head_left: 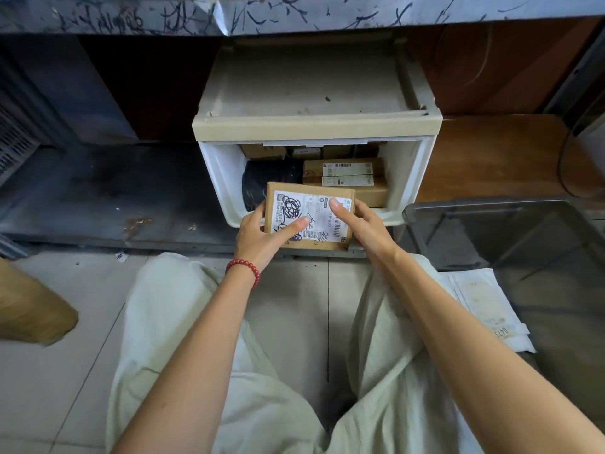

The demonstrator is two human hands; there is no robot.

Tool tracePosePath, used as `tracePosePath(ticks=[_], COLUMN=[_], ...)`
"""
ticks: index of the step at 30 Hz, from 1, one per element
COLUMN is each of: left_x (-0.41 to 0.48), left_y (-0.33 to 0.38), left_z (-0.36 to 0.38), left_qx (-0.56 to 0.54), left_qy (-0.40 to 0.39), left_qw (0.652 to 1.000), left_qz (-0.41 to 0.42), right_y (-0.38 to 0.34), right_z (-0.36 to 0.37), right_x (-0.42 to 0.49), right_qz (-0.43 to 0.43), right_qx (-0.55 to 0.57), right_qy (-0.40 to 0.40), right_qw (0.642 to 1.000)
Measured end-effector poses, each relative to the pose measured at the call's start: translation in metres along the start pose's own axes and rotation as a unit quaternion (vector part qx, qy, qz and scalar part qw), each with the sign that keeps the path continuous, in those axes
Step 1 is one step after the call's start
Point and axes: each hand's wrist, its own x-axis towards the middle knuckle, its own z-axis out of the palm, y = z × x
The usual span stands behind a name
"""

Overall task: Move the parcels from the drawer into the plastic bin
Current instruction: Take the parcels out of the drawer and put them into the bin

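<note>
The cardboard parcel point(309, 217) is plain brown; its white label carries black barcodes and heavy black scribbles. The drawer point(216, 178) is off-white plastic under a cream top. Inside it are a black bag point(268, 180) and a second brown box point(373, 191) with white barcode labels. The plastic bin point(474, 206) is smoky, translucent grey. A red bead bracelet point(244, 268) circles the left wrist. The trousers point(183, 322) are pale green and the floor tiles point(65, 388) light grey.

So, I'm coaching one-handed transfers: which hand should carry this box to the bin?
Right. Both hands hold the box, but the bin sits on the person's right, beside the right hand; the left hand would likely have to cross the body.
</note>
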Motion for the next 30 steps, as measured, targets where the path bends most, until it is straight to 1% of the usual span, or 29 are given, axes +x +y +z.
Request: tracePosePath(ticks=[4, 8, 12, 15, 17, 19, 23, 27, 30], left_x=[-0.0025, -0.0032, 0.0006, -0.0007, -0.0021, -0.0022, -0.0020, -0.0020, -0.0028], left_y=[-0.0037, -0.0046, -0.0042, -0.0032, -0.0039, -0.0053, -0.0060, -0.0060, -0.0058], left_z=[0.0019, 0.0029, -0.0010, -0.0019, -0.0011, -0.0007, -0.0005, 0.0005, 0.0008], left_qx=[-0.026, -0.021, -0.041, -0.012, 0.008, 0.005, -0.021, -0.042, -0.055], left_qy=[-0.019, 0.003, 0.025, 0.011, -0.007, -0.021, -0.011, -0.011, -0.002], left_qw=[0.999, 0.999, 0.998, 1.000, 1.000, 1.000, 1.000, 0.999, 0.998], left_qz=[-0.023, -0.035, -0.027, -0.026, -0.015, -0.014, -0.011, -0.015, -0.017], right_y=[-0.0017, -0.0047, -0.0031, -0.0024, -0.0042, -0.0046, -0.0016, -0.0004, 0.0001], right_z=[-0.0032, -0.0048, -0.0017, 0.0003, 0.0000, -0.0021, -0.0032, -0.0021, -0.0035], right_x=[-0.0035, -0.0038, -0.0051, -0.0045, -0.0037, -0.0018, 0.0003, 0.0012, 0.0009], right_qz=[0.016, 0.040, 0.051, 0.040, 0.037, 0.040, 0.041, 0.061, 0.068], right_qx=[0.013, 0.016, 0.011, 0.001, 0.003, 0.014, 0.028, 0.045, 0.089], right_qy=[0.029, 0.033, 0.010, -0.018, -0.015, -0.007, -0.010, 0.005, 0.001], right_qw=[0.999, 0.999, 0.999, 0.999, 0.999, 0.999, 0.999, 0.997, 0.994])
